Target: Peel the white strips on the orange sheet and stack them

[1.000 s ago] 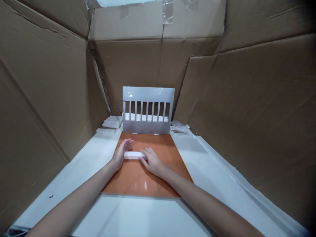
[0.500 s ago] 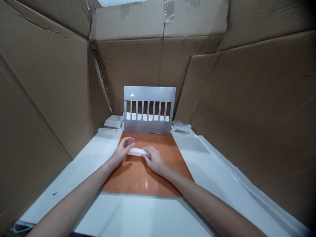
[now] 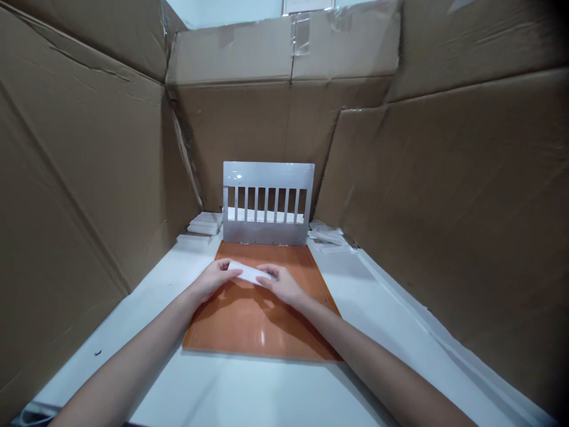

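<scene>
White in my hands: from the head view, the one I have, a slim white bar (image 3: 249, 273) is pinched at both ends, my left hand (image 3: 216, 277) clamped on its left end, my right hand (image 3: 282, 283) on its right, thumbs on the near side. It sits over the far half of a glossy orange board (image 3: 258, 323); shadows below suggest it is raised. The bar slants, its right end nearer me or lower; I can't tell which. To handle it well, I'd pinch lightly and evenly, turn both wrists together and leave the broad face uncovered. A slotted grey panel (image 3: 269, 175) stands upright at the board's far edge, with white pieces (image 3: 204, 222) stacked to its left. I can read no brand, label or writing on any of these, nor on the cardboard (image 3: 66, 154) or its clear tape (image 3: 300, 35).
</scene>
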Demonstrator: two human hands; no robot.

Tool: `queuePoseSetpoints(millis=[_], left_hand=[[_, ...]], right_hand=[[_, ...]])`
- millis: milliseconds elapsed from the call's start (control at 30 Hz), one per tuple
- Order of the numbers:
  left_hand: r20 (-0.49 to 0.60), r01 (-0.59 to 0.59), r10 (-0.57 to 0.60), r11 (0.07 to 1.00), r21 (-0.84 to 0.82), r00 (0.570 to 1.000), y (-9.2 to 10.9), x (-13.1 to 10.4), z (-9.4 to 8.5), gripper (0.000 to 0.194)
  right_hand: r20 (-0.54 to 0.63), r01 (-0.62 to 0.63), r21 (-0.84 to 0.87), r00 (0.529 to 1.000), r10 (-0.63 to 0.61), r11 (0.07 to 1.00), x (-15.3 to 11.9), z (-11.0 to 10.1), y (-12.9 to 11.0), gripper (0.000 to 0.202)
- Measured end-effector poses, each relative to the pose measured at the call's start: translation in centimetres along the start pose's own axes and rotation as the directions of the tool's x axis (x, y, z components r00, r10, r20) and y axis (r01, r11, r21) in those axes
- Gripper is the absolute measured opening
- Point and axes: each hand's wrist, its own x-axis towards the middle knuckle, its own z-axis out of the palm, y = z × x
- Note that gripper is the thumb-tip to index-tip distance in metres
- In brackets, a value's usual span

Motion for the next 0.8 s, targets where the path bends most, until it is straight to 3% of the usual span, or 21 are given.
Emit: queuePoseSetpoints(millis=[133,467,700,800], left_hand=[[-0.052,0.053,-0.061,0.987,-0.154,0.997,0.1,0.4,-0.3,0.016],[-0.119,0.137,-0.185,0.934,-0.329,0.976,-0.2,0.7,-0.4,0.005],[-0.135,0.070,-0.109,0.961,-0.267,0.985,-0.3,1.0,-0.5,0.011],[-0.202,-0.025,-0.008,0.987,-0.160,0.979,0.0,1.5,-1.1,0.027]], right_hand=[[-0.055,-0.082,0.208,0.994,0.095,0.975,0.6,-1.0,-0.1,0.024],[0.022,-0.265,0.527,0.954,0.299,0.807,0.5,-1.3,-0.1,0.011],[-0.029,-0.259,0.572,0.942,0.336,0.778,0.9,-0.7,-0.4,0.009],[-0.048,-0.219,0.563,0.954,0.295,0.797,2.1,-0.7,-1.7,0.006]])
